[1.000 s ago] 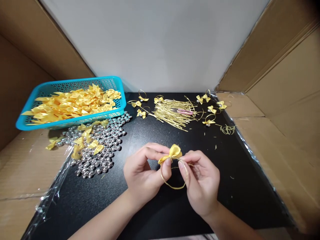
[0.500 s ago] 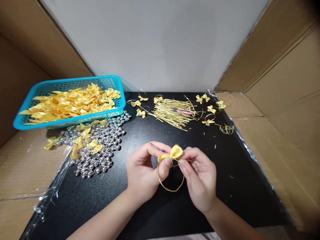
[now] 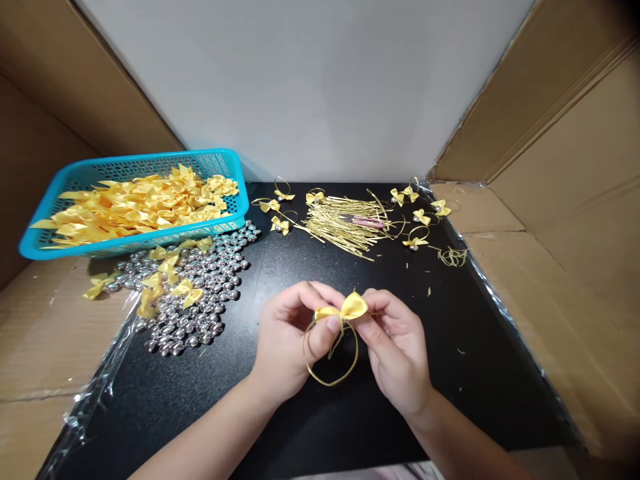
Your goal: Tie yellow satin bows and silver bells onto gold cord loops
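Above the near middle of the black table, a yellow ribbon bow (image 3: 353,306) is pinched by my left hand (image 3: 289,340), thumb in front and fingers behind. A loop of thin gold cord (image 3: 330,385) hangs below the bow, with a short cord end inside it. My right hand (image 3: 397,350) is closed, thumb against forefinger, at the bow's right side. A bit of cord shows beside its fingertips; the grip itself is mostly hidden.
A blue basket (image 3: 244,200) of yellow bows stands back left. Silver bells (image 3: 200,327) with loose bows lie before it. Cut gold cords (image 3: 335,227) with pink-handled snippers (image 3: 367,221) lie at the back, between bows on loops (image 3: 414,244). Cardboard walls (image 3: 565,133) flank the table.
The cord loop has swung left and turned to face me, looking rounder. A short cord end now shows inside it. Both hands still hold at the bow, slightly closer together.
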A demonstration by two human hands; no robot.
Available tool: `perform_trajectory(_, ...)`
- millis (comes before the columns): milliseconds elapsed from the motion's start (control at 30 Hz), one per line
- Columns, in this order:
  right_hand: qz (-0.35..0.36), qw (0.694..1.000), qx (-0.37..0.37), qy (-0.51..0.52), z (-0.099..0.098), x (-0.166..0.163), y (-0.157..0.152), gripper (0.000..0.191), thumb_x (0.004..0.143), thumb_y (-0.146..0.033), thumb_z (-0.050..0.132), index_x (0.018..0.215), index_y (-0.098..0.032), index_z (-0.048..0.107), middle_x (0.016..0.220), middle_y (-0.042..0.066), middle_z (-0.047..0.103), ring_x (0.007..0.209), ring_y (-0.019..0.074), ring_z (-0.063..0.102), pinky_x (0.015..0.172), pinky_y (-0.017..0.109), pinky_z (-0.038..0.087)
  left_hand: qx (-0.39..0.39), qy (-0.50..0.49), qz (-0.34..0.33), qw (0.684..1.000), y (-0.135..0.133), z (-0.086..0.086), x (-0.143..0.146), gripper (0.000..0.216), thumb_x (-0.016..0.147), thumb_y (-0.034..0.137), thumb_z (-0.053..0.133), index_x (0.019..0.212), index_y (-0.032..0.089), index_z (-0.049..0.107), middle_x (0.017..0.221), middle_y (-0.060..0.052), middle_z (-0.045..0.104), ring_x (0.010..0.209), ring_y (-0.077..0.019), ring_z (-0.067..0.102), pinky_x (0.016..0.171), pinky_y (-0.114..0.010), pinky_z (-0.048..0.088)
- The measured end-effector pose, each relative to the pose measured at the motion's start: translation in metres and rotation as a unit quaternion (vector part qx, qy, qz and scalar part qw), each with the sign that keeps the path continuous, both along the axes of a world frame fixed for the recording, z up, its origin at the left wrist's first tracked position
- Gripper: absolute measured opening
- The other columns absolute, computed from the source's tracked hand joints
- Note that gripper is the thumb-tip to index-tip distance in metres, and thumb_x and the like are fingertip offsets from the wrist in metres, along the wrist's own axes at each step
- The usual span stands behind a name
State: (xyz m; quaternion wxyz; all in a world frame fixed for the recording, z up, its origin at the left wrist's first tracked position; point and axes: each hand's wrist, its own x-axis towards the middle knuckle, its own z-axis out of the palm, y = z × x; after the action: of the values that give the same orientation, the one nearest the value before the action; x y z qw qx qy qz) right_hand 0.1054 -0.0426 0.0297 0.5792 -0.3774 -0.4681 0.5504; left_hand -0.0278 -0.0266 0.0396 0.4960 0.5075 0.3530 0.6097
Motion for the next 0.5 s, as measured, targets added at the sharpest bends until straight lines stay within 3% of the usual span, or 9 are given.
perform_trajectory(333,0.019,0.999,0.011,0.029,-0.0001,-0.0003,0.0050,0.012,0.088,-0.029,0.065,0.080,-0.021,0.062,0.070,-0.003,0.050,0.062,0.0098,0.045,0.057,0.022,0.038,-0.023,-0.015,-0.021,0.999,-0.0015,-0.0043,-0.0003,0.028,0.076,0.037,0.077,0.065,0.020,0.058,0.073,-0.004,0.070,0.063,-0.0156,0.063,0.057,-0.028,0.052)
perform_trajectory(500,0.011,0.996,0.081,-0.028,0.0044,0.0038,0.0045,0.009,0.090,-0.020,0.062,0.081,-0.021,0.062,0.071,-0.003,0.051,0.064,0.0092,0.047,0.058,0.022,0.038,-0.033,-0.046,-0.051,0.997,0.0020,-0.0039,-0.0008,0.030,0.074,0.038,0.078,0.062,0.020,0.057,0.066,-0.003,0.066,0.059,-0.0150,0.057,0.053,-0.028,0.047)
